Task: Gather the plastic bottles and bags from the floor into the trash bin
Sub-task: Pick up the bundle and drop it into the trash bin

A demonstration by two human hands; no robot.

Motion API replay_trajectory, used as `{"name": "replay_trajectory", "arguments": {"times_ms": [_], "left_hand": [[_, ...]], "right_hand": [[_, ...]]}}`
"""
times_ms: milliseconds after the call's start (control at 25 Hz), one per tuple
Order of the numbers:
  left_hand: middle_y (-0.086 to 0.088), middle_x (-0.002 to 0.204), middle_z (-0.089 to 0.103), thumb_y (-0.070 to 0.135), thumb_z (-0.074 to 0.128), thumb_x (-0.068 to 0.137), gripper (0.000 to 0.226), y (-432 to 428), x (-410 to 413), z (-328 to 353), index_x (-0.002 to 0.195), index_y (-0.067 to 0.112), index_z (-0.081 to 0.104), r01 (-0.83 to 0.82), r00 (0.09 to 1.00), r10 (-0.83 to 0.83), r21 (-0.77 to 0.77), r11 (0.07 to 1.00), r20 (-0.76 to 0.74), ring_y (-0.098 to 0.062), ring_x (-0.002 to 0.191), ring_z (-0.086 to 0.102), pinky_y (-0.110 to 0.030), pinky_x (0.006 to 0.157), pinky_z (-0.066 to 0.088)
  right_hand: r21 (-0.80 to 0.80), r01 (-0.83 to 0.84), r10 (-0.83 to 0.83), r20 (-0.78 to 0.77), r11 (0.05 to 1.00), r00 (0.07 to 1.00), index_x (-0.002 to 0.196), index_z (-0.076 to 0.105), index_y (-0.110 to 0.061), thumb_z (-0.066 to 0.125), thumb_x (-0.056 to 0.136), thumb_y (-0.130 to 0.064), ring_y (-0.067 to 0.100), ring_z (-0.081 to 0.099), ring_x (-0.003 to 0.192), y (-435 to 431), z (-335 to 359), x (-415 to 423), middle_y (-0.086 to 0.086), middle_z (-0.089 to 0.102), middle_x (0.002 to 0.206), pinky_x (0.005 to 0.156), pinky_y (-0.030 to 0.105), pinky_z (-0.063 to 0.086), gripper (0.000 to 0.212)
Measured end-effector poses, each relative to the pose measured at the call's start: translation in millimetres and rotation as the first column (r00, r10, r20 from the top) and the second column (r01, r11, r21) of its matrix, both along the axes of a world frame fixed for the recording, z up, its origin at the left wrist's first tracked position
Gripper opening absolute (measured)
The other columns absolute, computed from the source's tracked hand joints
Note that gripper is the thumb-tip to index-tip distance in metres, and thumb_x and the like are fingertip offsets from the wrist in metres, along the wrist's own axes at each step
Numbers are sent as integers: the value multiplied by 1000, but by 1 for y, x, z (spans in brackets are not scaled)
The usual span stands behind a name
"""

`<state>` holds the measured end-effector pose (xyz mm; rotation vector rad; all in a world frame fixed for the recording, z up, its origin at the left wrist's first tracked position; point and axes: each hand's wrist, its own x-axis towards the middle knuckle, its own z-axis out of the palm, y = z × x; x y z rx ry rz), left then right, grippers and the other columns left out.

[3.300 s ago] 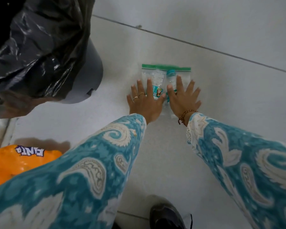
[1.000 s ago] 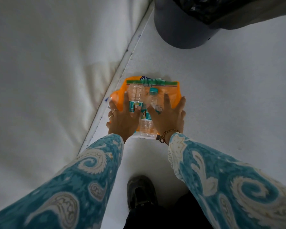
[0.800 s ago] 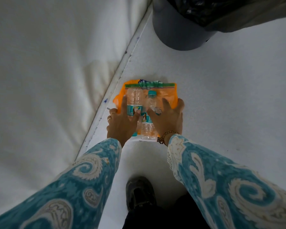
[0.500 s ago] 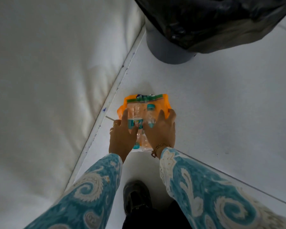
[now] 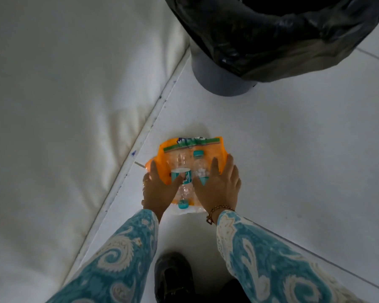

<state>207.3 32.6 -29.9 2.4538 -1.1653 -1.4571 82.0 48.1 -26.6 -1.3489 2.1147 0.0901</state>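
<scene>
Where white floor (image 5: 293, 149) meets wall (image 5: 64, 84), bin (image 5: 219, 82) stands

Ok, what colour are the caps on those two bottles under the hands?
Teal, both bottle caps; the head view shows them clearly.

Floor (image 5: 293, 149): smooth pale tile, low sheen. Trash bin (image 5: 219, 82): grey matt plastic; bin liner (image 5: 271, 29) of thin black film, crinkled and glossy. Orange bag (image 5: 221, 154): shiny plastic. Zip bag (image 5: 184, 156) over it: clear film, green strip. Bottles (image 5: 198, 169): clear ribbed plastic, teal caps. Sleeves (image 5: 260, 259): patterned cloth, matt. Bracelet (image 5: 217, 209): metal links. Shoe (image 5: 173, 274): black, glossy. Mattress (image 5: 64, 106): soft white cloth.
</scene>
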Motion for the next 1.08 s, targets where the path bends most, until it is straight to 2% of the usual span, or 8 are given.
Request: {"name": "replay_trajectory", "arguments": {"times_ms": [80, 240, 320, 440, 520, 600, 760, 1080], "left_hand": [[-9, 125, 59, 37, 70, 80, 71, 4, -6, 1, 135, 21, 28, -40, 996, 33, -90, 995, -83, -24, 98, 63, -36, 75, 52], [-5, 118, 66, 34, 67, 82, 62, 14, -18, 9, 134, 26, 35, -23, 999, 16, -171, 985, -45, -28, 101, 66, -42, 83, 53], [-1, 107, 69, 32, 64, 86, 52, 21, -22, 18, 132, 26, 39, -21, 998, 9, -196, 980, -60, -24, 94, 67, -38, 80, 54], [-8, 115, 68, 27, 50, 95, 42, 22, -24, 38, 135, 27, 39, -76, 995, 66, -150, 986, -69, -18, 87, 65, -42, 83, 56], [-8, 115, 68, 28, 48, 96, 41, 22, -24, 59, 136, 27, 38, -73, 996, 64, -157, 985, -62, -8, 77, 60, -35, 78, 54], [-7, 114, 68, 32, 50, 94, 45, 16, -27, 92, 137, 26, 36, -8, 1000, 4, -198, 980, -20, -11, 83, 63, -33, 80, 55], [-10, 119, 62, 44, 48, 91, 58, 8, -28, 161, 143, 27, 28, 102, 989, -77, -194, 976, 129, -27, 104, 63, -47, 89, 54], [-18, 130, 56, 36, 44, 95, 50, -23, -51, 306, 141, 21, 35, 28, 956, 83, -370, 929, 281, -36, 112, 57, -50, 93, 51]], "right_hand": [[-9, -20, 21, 89, 1000, 996, 141, 27, -18, 52, 86, -47, 39, 21, 138, 6, -5, -7, 15, 3, 157, 109, 52, 33, 66], [-41, -5, 13, 215, 999, 976, 139, 30, -15, 53, 90, -35, 34, 34, 132, 9, -1, -11, 13, 10, 156, 109, 46, 37, 58], [-53, 48, -33, 245, 997, 969, 138, 31, -12, 55, 89, -32, 32, 39, 129, 10, 8, -10, 11, 15, 154, 107, 44, 39, 58], [-33, 57, -48, 239, 998, 970, 139, 30, -12, 56, 89, -31, 33, 36, 131, 9, 31, -10, 11, 14, 155, 105, 42, 38, 60], [-26, 43, -36, 240, 999, 970, 139, 30, -14, 57, 88, -31, 33, 36, 132, 7, 52, -11, 11, 14, 155, 106, 42, 38, 60], [-21, 31, -24, 273, 999, 962, 139, 30, -15, 58, 87, -32, 32, 37, 132, -4, 81, -10, 11, 15, 155, 108, 45, 39, 61], [-33, 11, 0, 333, 999, 943, 137, 32, -21, 59, 85, -35, 31, 40, 128, -26, 140, -2, 5, 11, 156, 105, 43, 42, 60], [-225, -177, 246, 334, 958, 910, 134, 40, -28, 54, 87, -39, 33, 42, 125, -84, 278, -12, 7, 11, 157, 102, 44, 43, 50]]}}
